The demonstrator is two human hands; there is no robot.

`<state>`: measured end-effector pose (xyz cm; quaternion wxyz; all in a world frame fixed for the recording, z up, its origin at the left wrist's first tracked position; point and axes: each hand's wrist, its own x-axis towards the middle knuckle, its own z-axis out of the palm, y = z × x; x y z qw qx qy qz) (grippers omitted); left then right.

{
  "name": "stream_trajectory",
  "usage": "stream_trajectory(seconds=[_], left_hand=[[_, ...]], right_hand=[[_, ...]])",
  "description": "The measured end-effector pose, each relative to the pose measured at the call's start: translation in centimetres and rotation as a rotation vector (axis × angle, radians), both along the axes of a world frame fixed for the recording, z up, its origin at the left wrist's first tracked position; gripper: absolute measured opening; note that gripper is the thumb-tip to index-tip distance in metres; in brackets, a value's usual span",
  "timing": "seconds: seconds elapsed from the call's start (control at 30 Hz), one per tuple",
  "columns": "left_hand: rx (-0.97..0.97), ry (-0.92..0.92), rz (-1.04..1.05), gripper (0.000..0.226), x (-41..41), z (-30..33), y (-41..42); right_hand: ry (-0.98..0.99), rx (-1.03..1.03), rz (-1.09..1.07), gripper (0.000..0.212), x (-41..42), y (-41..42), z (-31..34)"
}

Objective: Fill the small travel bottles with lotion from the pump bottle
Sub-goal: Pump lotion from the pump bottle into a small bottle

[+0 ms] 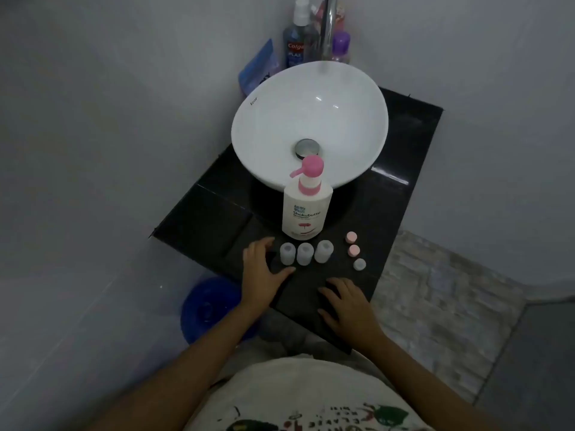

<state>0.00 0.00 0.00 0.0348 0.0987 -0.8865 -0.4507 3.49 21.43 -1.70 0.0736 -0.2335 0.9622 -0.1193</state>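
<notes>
Bottles: three small frosted travel bottles (305,252) stand uncapped in a row just in front of the white pump bottle (306,209) with its pink pump. Left hand (260,269), grip spread wide and empty, is beside the leftmost; right hand (347,303) lies flat, empty, farther off. Round caps (354,250) sit rightward on the glossy black desk (205,209).

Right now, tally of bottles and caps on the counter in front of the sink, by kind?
Small travel bottles: 3
Pump bottle: 1
Pink caps: 2
Grey cap: 1
Total: 7
</notes>
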Motion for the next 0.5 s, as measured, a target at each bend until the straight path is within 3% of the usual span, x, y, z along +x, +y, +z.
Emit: stream_trajectory(seconds=[0.2,0.33,0.5], left_hand=[[-0.015,-0.053,-0.036,0.035,-0.9,0.4,-0.1],[0.076,-0.092,-0.031,0.027,-0.4,0.9,-0.4],[0.220,-0.057,0.035,0.032,0.5,3.4,-1.1]], right_hand=[[0.012,0.018,0.006,0.045,-0.1,-0.1,0.5],[-0.010,-0.039,-0.003,0.046,-0.3,-0.2,1.8],[0.067,-0.472,-0.051,0.031,-2.9,-2.0,9.5]])
